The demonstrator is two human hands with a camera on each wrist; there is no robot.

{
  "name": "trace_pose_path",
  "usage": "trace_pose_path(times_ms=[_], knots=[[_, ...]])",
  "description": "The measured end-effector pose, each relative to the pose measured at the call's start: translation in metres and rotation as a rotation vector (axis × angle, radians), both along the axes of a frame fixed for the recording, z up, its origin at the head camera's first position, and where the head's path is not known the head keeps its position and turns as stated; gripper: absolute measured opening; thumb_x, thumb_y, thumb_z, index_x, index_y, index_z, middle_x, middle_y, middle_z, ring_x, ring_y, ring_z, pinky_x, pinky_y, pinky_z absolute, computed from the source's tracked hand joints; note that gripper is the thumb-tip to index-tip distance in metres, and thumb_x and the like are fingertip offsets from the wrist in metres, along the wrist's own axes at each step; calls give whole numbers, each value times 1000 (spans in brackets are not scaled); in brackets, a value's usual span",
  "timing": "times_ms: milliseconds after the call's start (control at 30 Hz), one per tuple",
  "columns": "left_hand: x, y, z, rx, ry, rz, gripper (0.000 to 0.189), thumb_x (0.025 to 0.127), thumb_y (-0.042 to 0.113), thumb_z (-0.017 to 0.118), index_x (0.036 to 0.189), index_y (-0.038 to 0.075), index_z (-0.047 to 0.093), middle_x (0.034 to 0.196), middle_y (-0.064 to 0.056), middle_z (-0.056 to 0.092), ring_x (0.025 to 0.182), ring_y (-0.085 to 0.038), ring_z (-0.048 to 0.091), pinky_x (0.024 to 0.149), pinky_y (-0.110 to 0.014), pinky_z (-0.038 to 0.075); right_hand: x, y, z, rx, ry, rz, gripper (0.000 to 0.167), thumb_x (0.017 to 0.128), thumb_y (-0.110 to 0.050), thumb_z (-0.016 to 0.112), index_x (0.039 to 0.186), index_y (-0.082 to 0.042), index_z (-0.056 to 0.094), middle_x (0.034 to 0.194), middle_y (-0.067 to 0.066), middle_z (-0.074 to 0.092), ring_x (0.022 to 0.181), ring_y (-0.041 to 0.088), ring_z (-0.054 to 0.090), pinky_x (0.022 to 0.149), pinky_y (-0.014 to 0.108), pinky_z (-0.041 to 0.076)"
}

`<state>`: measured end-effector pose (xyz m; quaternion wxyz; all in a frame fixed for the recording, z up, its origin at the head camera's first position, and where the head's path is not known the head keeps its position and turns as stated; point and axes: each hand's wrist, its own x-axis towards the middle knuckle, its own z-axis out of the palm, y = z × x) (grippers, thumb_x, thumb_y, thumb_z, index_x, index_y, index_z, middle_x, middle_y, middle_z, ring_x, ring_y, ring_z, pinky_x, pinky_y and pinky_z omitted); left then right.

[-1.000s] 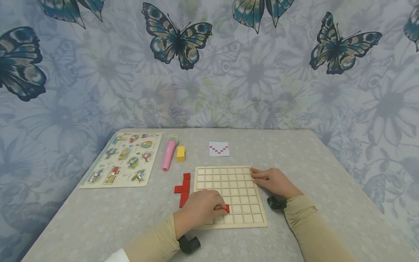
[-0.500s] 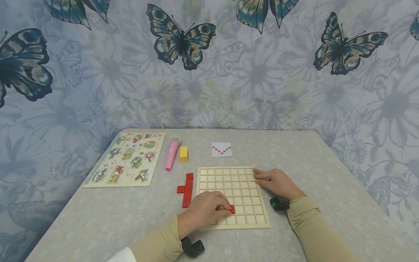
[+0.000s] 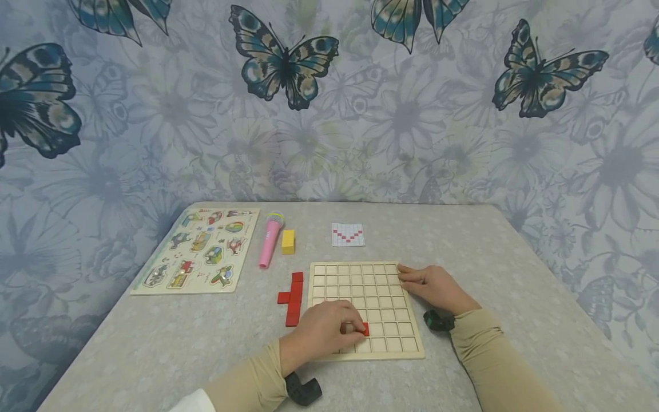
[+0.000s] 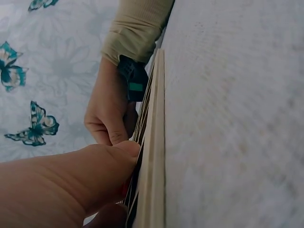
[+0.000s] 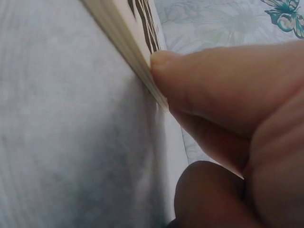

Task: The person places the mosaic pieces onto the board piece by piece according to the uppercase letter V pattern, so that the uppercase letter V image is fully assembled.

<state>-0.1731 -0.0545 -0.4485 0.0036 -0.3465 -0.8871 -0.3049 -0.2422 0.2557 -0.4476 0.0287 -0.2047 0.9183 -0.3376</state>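
The small, flat red square tile (image 3: 366,329) was located on the square, pale wooden grid board (image 3: 381,314), in the second row of cells from the near edge. The grip of the left hand (image 3: 324,326) pinched it between thumb and fingers; because they hid part of it, full seating in a cell could not be determined. The grip of the right hand (image 3: 435,288) held the board's far right corner, with the board flat on the pale grey tabletop (image 3: 437,229).

Handling: the tile was judged to be light, stiff and robust, with faces possibly smooth enough to slip. Opposite side edges offered the best hold, leaving the underside free. The board appeared rigid and light enough to shift under side load; its rim was the suitable holding point.

Further red tiles (image 3: 294,300) lay just beside the board's left edge. Beyond the board lay a white paper-like card (image 3: 348,235) printed with a V of pink-red squares.

Labels: no brand or text was legible. Markings on the pink toy microphone (image 3: 270,243) and the pale picture puzzle board (image 3: 202,286) were too small to read.
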Motion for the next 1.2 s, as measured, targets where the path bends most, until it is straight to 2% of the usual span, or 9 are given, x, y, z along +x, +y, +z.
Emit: trace_pose_path(times_ms=[233,400,567,633,733,833,1000,1067,1200], knots=[[1,0,3,-25,14,14,10,87,29,83,86,37,78,95,27,65,67,8,51,57,-17,42,0,-2,1,-4,-7,-2,33,99,-22,70,129,-9,71,148,5,56,136,29,54,106,48,48],[-1,-2,-1,13,-14,4,8,86,34,84,88,38,77,97,26,67,68,8,54,60,-17,44,1,-2,0,-2,-5,-1,32,99,-21,69,129,-9,71,148,5,56,137,29,53,106,48,48],[-6,-9,-2,172,-153,26,12,87,37,84,97,31,78,109,16,73,68,3,60,62,-21,50,0,-2,-1,-3,-3,2,33,99,-22,69,129,-9,71,148,5,57,136,29,54,106,48,48],[-9,-14,3,225,-204,88,14,88,36,82,100,29,79,105,14,73,65,-2,61,58,-24,50,0,-2,-2,-7,-4,0,32,99,-23,70,129,-10,71,148,4,57,137,29,54,106,48,47],[-19,-25,11,269,-233,220,14,90,34,80,103,27,80,88,12,71,59,-8,58,51,-27,47,0,-1,-3,-11,-7,-5,32,99,-23,70,129,-10,71,147,3,57,137,28,53,107,48,47],[-36,-41,15,308,-192,372,14,90,31,80,102,25,80,80,6,71,56,-9,54,48,-26,43,0,-1,-3,-14,-10,-8,32,99,-23,70,129,-9,71,148,3,57,138,28,52,108,48,46],[-65,-75,11,328,-104,592,19,92,26,77,109,17,80,96,-1,77,67,-12,61,58,-27,48,-1,0,-3,-12,-7,-9,32,99,-22,70,129,-9,71,148,4,57,138,28,52,108,48,46],[-72,-86,6,317,-115,641,22,93,27,75,111,16,79,103,0,78,72,-14,65,61,-29,50,-1,0,-3,-8,-2,-7,32,99,-22,70,128,-9,71,147,4,57,138,28,53,108,48,46],[-79,-96,-3,279,-139,669,24,93,29,74,113,16,78,105,-1,78,81,-14,69,64,-30,52,-1,1,-4,-6,4,-5,32,99,-22,70,128,-8,71,147,4,57,137,28,53,107,48,46]])
